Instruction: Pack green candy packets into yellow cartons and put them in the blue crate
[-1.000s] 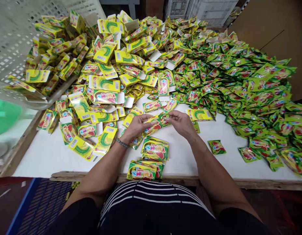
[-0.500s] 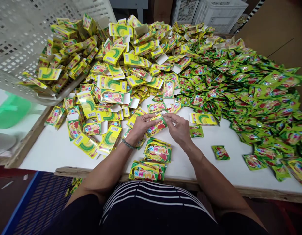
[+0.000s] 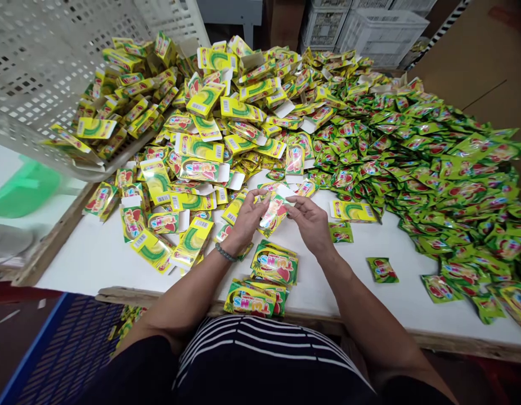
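Observation:
Between my hands, a glossy green-and-red packet [image 3: 274, 216] stands tilted, its printing lost in the glare. My left hand [image 3: 252, 216] pinches its upper left edge, and the fingertips of my right hand [image 3: 310, 223] grip its right corner. Just below my hands, a small stack of yellow "TWINS" cartons [image 3: 274, 263] lies on the white table [image 3: 91, 269]. A second stack [image 3: 255, 298] sits nearer the table's front edge. Flat yellow cartons [image 3: 197, 152] heap up beyond my left hand, and green sachets [image 3: 425, 166] spread out to the right.
A tilted white perforated crate [image 3: 45, 73] overhangs the carton heap at the left. A wooden rim [image 3: 159, 296] runs along the table's front. White crates [image 3: 378, 31] and brown cardboard [image 3: 475, 56] stand behind. A blue mat [image 3: 62, 354] lies on the floor.
The packet has swung from lying across my hands to a steeper tilt, and my left hand has risen slightly. The whole view has shifted a little as my head moved.

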Tool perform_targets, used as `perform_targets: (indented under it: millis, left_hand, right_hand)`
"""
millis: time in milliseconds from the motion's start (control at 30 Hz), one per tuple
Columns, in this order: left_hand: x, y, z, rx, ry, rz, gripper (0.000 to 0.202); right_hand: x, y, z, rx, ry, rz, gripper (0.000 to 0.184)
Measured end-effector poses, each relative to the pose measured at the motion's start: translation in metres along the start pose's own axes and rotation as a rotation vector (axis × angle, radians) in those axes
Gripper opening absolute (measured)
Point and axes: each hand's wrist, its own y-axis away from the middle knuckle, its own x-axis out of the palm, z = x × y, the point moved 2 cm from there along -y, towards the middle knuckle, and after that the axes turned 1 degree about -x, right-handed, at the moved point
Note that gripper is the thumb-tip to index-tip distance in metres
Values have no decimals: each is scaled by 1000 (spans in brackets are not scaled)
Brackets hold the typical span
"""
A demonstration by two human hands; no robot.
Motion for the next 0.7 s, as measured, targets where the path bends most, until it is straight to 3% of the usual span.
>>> perform_targets:
  millis: [133,433,600,700]
  left_hand:
    - [0,4,-3,77,-194,39,56]
    - [3,4,-7,293,-280,59,43]
    - [0,1,-4,191,-178,113,40]
    - [0,3,-4,93,-99,128,42]
  right_hand:
    - [0,1,0,24,-86,-81,34]
    - [1,6,1,-123,176,-15,35]
    - [1,6,-1,-146,173,71,32]
    - [1,7,-2,-83,153,100,47]
